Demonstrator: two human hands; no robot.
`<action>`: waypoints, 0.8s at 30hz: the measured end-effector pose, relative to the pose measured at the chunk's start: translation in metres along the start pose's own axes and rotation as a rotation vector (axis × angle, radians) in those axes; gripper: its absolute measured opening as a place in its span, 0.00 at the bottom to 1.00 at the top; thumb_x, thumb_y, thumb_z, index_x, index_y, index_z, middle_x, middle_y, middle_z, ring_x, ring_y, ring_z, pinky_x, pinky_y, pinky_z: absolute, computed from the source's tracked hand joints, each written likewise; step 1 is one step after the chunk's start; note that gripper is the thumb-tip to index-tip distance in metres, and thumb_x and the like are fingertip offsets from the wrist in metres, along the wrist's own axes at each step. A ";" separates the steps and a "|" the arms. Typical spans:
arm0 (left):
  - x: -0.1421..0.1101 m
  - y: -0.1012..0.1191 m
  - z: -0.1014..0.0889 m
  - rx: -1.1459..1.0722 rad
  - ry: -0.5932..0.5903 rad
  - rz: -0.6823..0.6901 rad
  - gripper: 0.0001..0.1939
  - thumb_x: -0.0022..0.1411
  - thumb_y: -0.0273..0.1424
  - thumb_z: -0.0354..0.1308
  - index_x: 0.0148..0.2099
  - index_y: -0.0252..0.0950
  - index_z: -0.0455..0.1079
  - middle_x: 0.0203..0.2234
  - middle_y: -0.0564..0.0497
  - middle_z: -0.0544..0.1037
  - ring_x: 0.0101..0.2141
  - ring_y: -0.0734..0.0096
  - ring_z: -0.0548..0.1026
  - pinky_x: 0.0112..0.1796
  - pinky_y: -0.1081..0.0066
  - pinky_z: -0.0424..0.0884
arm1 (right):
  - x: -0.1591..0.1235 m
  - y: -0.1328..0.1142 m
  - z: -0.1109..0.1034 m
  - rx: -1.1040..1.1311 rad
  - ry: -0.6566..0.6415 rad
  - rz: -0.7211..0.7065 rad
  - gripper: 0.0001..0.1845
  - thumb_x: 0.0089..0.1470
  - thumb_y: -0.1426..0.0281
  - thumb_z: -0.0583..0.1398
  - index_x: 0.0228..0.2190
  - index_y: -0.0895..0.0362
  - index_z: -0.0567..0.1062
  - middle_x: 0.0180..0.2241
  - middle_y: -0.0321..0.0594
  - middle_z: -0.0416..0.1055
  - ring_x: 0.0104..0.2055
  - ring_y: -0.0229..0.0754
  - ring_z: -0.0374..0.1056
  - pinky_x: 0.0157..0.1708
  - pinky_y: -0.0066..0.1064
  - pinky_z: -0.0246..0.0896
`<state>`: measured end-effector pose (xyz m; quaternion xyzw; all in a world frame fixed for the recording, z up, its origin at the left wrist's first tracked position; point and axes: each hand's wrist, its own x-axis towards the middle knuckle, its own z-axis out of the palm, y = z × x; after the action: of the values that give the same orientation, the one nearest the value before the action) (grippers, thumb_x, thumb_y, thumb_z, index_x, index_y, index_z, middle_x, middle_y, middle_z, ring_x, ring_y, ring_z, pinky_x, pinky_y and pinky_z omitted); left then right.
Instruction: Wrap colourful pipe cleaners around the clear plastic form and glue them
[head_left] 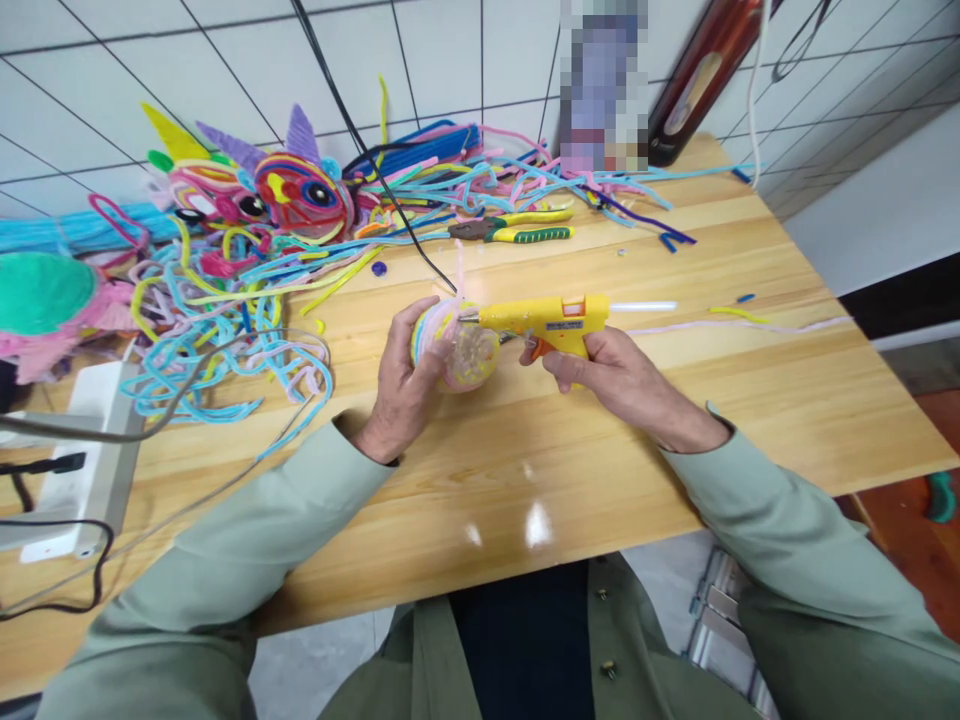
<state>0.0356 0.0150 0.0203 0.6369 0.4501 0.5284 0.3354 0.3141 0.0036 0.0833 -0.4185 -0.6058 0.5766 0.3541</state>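
White tiles [442, 62] back the wooden tabletop [435, 505]. Above its middle, your left hand [405, 380] grips the striped ball [474, 367] while your right hand [626, 378] clasps the yellow glue gun [538, 318]. A slip could bring the nozzle [469, 318] against your left hand and burn it. The yellow glue gun's long axis runs sideways, pointing leftward.

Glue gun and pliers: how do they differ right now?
The glue gun is held in the right hand, while the pliers lie on the table. The glue gun has a pale stick jutting from its back; the pliers have a dark head and two yellow-and-green handles. Both show yellow.
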 end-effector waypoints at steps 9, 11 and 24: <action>0.000 -0.002 0.000 0.036 -0.017 0.007 0.28 0.77 0.56 0.60 0.68 0.46 0.70 0.60 0.46 0.79 0.57 0.53 0.79 0.60 0.54 0.76 | 0.002 0.001 -0.001 -0.014 -0.018 -0.031 0.16 0.64 0.54 0.69 0.34 0.54 0.83 0.46 0.44 0.85 0.44 0.46 0.77 0.33 0.32 0.71; 0.000 -0.002 -0.001 0.038 -0.023 0.005 0.28 0.78 0.56 0.59 0.69 0.46 0.70 0.60 0.46 0.79 0.58 0.53 0.79 0.61 0.53 0.75 | 0.002 0.002 0.000 -0.008 -0.013 -0.030 0.16 0.65 0.54 0.69 0.37 0.55 0.84 0.46 0.44 0.85 0.43 0.45 0.77 0.32 0.31 0.70; 0.000 0.001 -0.001 0.077 -0.011 0.021 0.29 0.77 0.57 0.59 0.68 0.44 0.70 0.59 0.45 0.79 0.56 0.53 0.79 0.60 0.53 0.77 | 0.002 0.005 -0.001 0.006 -0.025 -0.038 0.14 0.65 0.58 0.68 0.36 0.55 0.83 0.46 0.44 0.85 0.42 0.43 0.76 0.32 0.29 0.70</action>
<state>0.0351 0.0149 0.0214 0.6569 0.4615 0.5107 0.3078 0.3144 0.0059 0.0781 -0.3986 -0.6161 0.5770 0.3585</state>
